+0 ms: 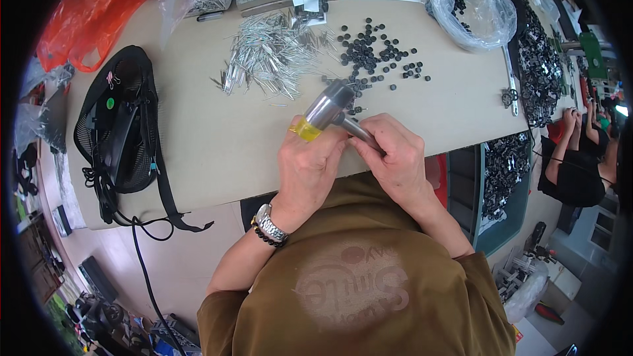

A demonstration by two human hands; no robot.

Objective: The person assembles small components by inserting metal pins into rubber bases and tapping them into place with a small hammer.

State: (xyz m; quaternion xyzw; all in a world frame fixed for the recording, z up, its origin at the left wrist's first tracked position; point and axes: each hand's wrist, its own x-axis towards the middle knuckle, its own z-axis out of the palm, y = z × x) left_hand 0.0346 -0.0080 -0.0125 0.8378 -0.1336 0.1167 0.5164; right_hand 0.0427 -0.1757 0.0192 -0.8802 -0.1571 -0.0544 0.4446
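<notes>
Currently, the right hand (400, 153) is closed around the handle of the two-faced mallet (324, 111), above the tabletop (204, 151)'s near edge; the handle's end is concealed. The mallet head partly covers the left hand (308, 161), whose grip cannot be determined. Beyond, heaped metal pins (267, 53) overlap beside black caps (362, 53).

Lettering and labels: one printed garment, one stickered case.
On the brown shirt (428, 313), lower middle of the frame, a chest print (353, 287) of large rounded lettering and smaller lines is carried, set in a worn, pale patch and partly faded. On the black mesh case (88, 130), left of the frame, a round green sticker (110, 103) is borne, its marking too small to be read.
</notes>
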